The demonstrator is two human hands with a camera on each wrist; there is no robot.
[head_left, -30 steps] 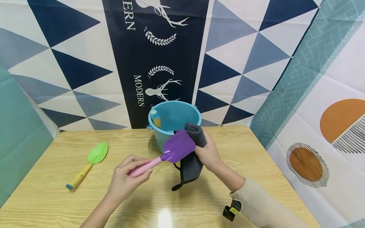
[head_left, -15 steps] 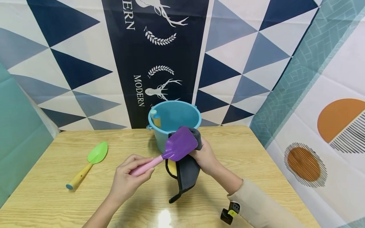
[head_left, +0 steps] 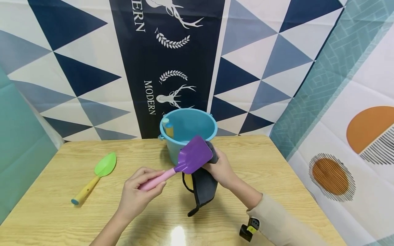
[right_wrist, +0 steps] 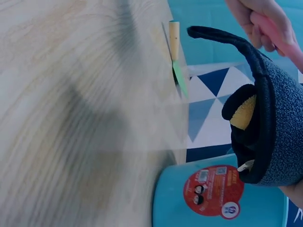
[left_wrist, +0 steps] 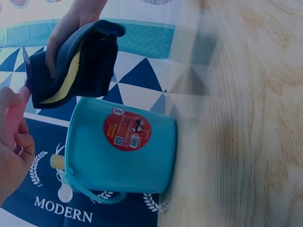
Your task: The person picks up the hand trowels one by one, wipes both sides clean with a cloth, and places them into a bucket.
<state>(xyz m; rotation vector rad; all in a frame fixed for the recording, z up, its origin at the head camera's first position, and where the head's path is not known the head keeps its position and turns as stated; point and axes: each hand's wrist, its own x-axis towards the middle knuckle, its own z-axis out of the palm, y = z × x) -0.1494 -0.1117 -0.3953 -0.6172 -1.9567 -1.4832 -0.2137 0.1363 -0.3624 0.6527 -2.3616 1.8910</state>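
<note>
My left hand (head_left: 138,193) grips the pink handle of a toy shovel with a purple blade (head_left: 194,155), raised over the table and tilted up to the right. In my right hand (head_left: 222,170) is a folded cloth (head_left: 205,189), dark grey with black edging and a yellow side. Part of that cloth lies behind the blade, against its right edge, and the rest hangs down. The left wrist view shows the cloth (left_wrist: 71,71) bunched in the fingers, its yellow layer exposed. Some right-hand fingers are hidden behind the blade and cloth.
Behind the hands a blue bucket (head_left: 173,152) stands upright, with two handle ends (head_left: 169,130) showing inside at its left. A green trowel (head_left: 105,164) with a yellow handle lies on the wooden table (head_left: 61,171) to the left. Patterned fabric walls (head_left: 246,68) enclose the table.
The right hand has shifted the cloth slightly left and down along the blade, so its rolled top is now mostly behind the blade. The left hand and shovel have barely moved.
</note>
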